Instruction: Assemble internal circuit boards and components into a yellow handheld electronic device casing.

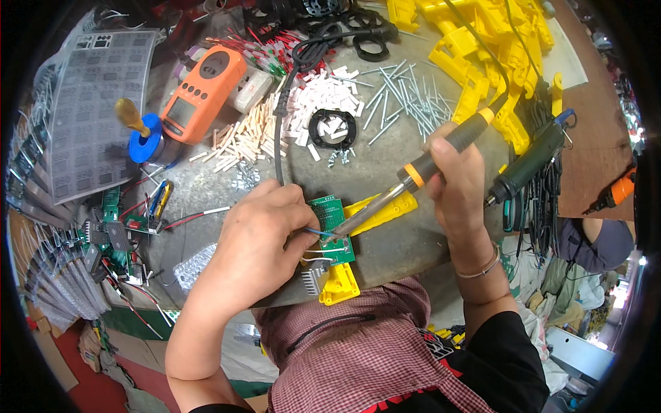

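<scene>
A soldering iron (474, 131) is gripped in my right hand (456, 180), its fingers wrapped round the dark handle with orange bands. The iron's metal shaft slants down to the left, and its tip meets a green circuit board (328, 210). Against the board's left side, my left hand (265, 237) is closed, pinching a thin blue wire (318, 233) whose end lies by the tip. White wires and a finned grey heat sink (315, 281) sit at the board's lower left. Beneath the board is a yellow plastic housing (340, 288).
Beyond my hands lie white blocks (323, 96), beige sticks (248, 134), loose screws (413, 100) and yellow housings (475, 55). An orange meter (204, 93) and blue solder spool (146, 148) stand left. A dark green electric screwdriver (527, 162) lies right; the iron's cord crosses above.
</scene>
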Tool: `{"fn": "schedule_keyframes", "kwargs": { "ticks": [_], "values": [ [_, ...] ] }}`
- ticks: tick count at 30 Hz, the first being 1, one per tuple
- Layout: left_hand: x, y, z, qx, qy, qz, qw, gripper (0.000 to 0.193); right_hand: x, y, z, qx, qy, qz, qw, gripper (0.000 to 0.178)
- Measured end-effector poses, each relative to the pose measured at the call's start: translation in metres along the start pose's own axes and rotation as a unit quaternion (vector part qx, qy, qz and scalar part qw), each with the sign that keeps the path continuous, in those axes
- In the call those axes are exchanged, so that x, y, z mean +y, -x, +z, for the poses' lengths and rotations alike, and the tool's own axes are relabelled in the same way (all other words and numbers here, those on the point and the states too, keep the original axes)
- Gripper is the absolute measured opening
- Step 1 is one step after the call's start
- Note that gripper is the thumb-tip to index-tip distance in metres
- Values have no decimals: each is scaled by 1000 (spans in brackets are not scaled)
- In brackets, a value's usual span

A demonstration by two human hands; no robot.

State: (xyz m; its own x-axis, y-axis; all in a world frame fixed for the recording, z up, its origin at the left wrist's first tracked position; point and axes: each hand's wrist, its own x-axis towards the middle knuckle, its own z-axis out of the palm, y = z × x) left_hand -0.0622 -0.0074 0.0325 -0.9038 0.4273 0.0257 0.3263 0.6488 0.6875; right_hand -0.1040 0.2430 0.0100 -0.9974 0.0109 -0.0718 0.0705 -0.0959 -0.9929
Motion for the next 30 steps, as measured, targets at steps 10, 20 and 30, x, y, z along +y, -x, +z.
{"fn": "schedule_keyframes", "kwargs": {
  "ticks": [10, 20, 30],
  "values": [
    [2, 0, 0, -1, -11, -1, 1000, 16, -5, -5, -6, 55, -44, -27, 997, 16],
    [3, 1, 0, 4, -22, 5, 1000, 16, 2, -14, -15, 41, -64, -10, 997, 11],
    [5, 2, -1, 3, -29, -5, 1000, 18, 4, -16, -15, 28, -57, 33, 997, 13]
  ]
}}
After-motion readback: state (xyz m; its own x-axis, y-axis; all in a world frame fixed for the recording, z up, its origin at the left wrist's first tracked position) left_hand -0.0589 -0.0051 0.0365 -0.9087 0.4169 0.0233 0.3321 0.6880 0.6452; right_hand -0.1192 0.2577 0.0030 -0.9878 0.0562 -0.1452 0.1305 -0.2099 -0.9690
